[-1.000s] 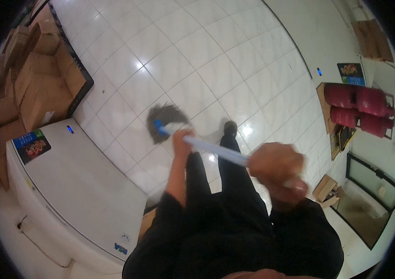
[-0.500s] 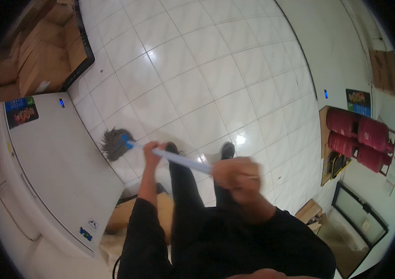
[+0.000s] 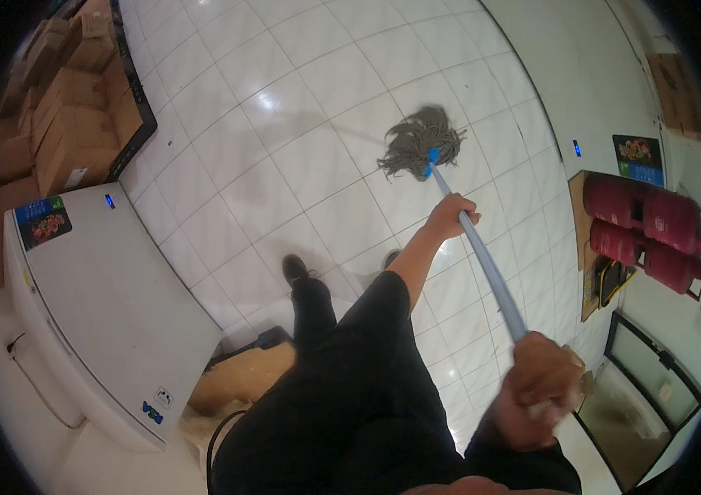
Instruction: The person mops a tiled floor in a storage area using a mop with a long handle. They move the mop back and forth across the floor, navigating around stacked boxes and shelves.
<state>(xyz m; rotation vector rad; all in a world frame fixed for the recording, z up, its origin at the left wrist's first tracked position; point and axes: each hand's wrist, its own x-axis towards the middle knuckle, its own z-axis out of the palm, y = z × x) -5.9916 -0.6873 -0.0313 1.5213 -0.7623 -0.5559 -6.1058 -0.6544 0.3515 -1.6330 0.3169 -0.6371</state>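
Observation:
A string mop point(image 3: 421, 140) with grey strands and a blue socket lies against the tiled floor ahead and to the right of my feet. Its pale handle point(image 3: 489, 268) slants from the blue socket back toward my right side. Lower on the handle, near the mop head, my left hand point(image 3: 453, 216) is wrapped round it, the arm reaching across in front of me. My right hand point(image 3: 538, 388) is closed round the upper end of the handle, close to my body and slightly blurred.
To the left stands a white chest freezer point(image 3: 111, 305), with cardboard boxes point(image 3: 78, 140) beyond it. Another white freezer point(image 3: 569, 74) is at the right. Red gas cylinders point(image 3: 647, 219) lie stacked nearby, and a framed glass panel point(image 3: 647, 379) leans by the wall. A cardboard box point(image 3: 243, 375) sits beside my left leg.
The mop head has swept from beside the left freezer across to the right. My left hand has swung right with the handle, and my right hand has moved right and closer to me.

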